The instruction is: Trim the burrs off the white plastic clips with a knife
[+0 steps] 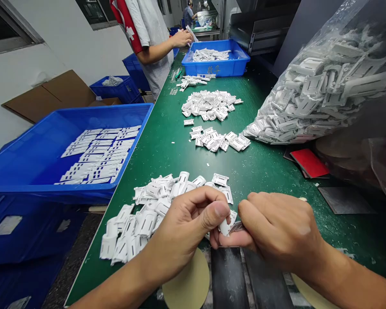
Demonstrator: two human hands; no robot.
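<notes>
Pinched between the thumb and fingers of my left hand (196, 216) is a small white plastic part (224, 228). My right hand (279, 225) is closed around a thin, greyish blade-like tool (238, 226), mostly hidden in the fist. Its visible end meets the white part, or lies right beside it; I cannot tell which. Both hands are close together above the near edge of the green table. Left of and behind my left hand spreads a loose pile of similar white plastic parts (148, 223), each with a slot.
Further up the green table (161, 146) lie more heaps of white parts (209, 103). A clear bag (321, 94) full of them leans on the right. At left stands a blue bin (28, 171) holding rows of parts. Across the table, a person handles pieces by a blue tray (215, 66).
</notes>
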